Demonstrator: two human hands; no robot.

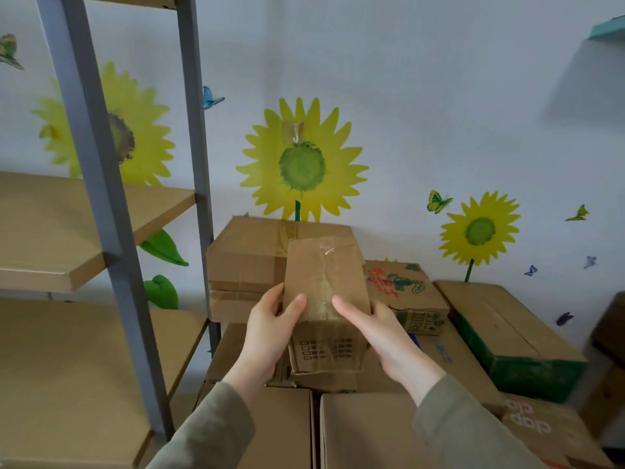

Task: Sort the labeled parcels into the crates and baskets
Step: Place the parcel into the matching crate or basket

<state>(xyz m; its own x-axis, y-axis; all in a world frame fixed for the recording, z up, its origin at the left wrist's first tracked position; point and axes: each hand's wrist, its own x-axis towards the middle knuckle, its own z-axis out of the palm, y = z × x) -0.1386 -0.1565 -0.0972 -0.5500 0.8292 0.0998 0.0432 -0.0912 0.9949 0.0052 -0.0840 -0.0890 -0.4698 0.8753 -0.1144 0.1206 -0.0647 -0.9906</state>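
While clasped from both sides, small cardboard parcel (326, 299) held up over a pile of cartons, taped top face turned toward the camera, printed black squares on its near lower face. Left hand (270, 328) wrapped round the parcel's left edge, thumb lying across the front, fingers hidden behind; closed firmly on the cardboard. Right hand (382, 336) pressed against the right edge, forefinger stretched over the clear tape strip down the middle, remaining fingers tucked behind the far side; likewise closed on the parcel. Grey-green sleeves (216, 431) on both forearms. Just behind the grip, a larger taped brown carton (250, 262), stacked on another. Right of the grip and partly covered by the parcel, a carton with red and green print (402, 289). Farther right, a long carton with a green side (514, 340), tilted slightly. Directly beneath the grip, two plain cartons (365, 431) side by side, a narrow gap between them. Left of the grip, well apart, a grey metal rack (98, 184) with bare wooden shelves. Beyond everything, a pale wall with sunflower stickers (301, 164) and small butterflies, a clear hook stuck on the central flower. No label legible on the parcel; cannot tell its address or marking.
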